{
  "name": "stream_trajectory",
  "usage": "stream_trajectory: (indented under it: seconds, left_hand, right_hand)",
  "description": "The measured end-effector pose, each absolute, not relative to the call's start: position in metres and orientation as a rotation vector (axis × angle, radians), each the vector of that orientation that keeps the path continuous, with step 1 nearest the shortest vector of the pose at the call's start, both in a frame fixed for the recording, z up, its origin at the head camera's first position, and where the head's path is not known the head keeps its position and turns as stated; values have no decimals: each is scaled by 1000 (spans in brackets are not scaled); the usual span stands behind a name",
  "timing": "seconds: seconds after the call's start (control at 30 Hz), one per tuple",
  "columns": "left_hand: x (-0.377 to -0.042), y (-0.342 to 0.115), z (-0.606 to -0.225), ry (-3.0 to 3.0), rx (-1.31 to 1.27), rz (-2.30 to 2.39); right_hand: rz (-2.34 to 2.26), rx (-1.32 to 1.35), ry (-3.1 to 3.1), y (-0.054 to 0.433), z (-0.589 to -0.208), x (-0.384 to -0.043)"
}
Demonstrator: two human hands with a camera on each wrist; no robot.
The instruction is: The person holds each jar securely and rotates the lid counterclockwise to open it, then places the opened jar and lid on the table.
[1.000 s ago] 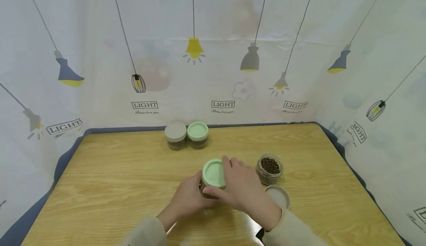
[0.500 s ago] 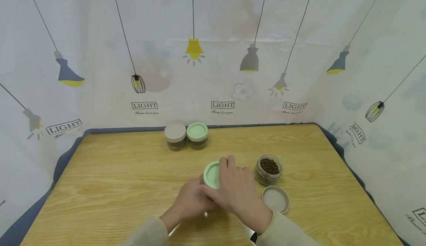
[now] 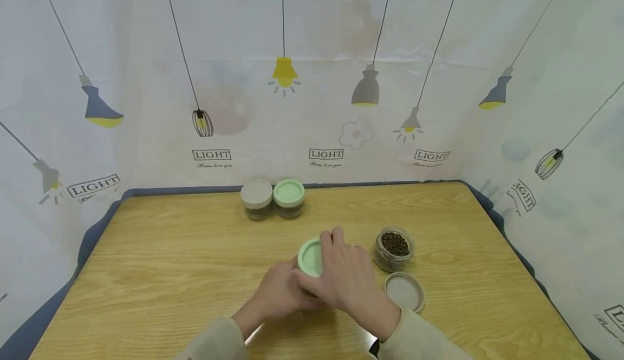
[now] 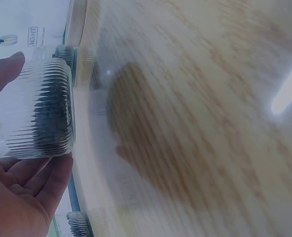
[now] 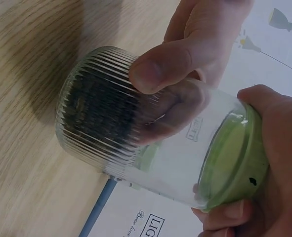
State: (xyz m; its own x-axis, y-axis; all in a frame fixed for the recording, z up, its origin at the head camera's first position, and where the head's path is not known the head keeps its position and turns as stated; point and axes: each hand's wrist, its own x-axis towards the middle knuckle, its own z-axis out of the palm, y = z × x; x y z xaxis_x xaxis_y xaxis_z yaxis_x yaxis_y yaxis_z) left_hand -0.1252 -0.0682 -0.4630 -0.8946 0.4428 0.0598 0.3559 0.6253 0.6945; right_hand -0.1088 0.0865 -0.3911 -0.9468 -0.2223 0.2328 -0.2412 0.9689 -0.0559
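Note:
In the head view a ribbed glass jar (image 5: 173,170) with a pale green lid (image 3: 308,257) is held between both hands over the table's near middle. My left hand (image 3: 279,290) grips its glass body, thumb on one side and fingers on the other, as the left wrist view shows. On top, my right hand (image 3: 348,276) grips the lid by its edge, covering its right part. Dark grains (image 5: 96,108) fill the bottom of the jar, seen through the glass in the right wrist view. The lid sits on the mouth of the jar.
To the right stands an uncovered jar (image 3: 394,252) of brown beans, with its greyish lid (image 3: 404,292) lying in front of it. Near the table's back edge are two lidded jars, one beige-topped (image 3: 257,197) and one green-topped (image 3: 290,196). A printed cloth (image 3: 302,127) hangs behind.
My right hand has rotated on the lid and shifted slightly left, covering more of it. The beige sleeve moved with it, uncovering more of the loose lid. The other jars stay put.

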Motion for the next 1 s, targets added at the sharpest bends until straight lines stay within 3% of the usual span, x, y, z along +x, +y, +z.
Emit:
stream_trajectory:
  seconds: [0.57,1.0]
  left_hand:
    - [-125,-64,-467,2682,622,1184]
    - [-126,-63,-468,2584,540,1263]
  right_hand:
    - [164,407,-2870,96,-394,-112]
    - [150,625,-2796,107,-391,-115]
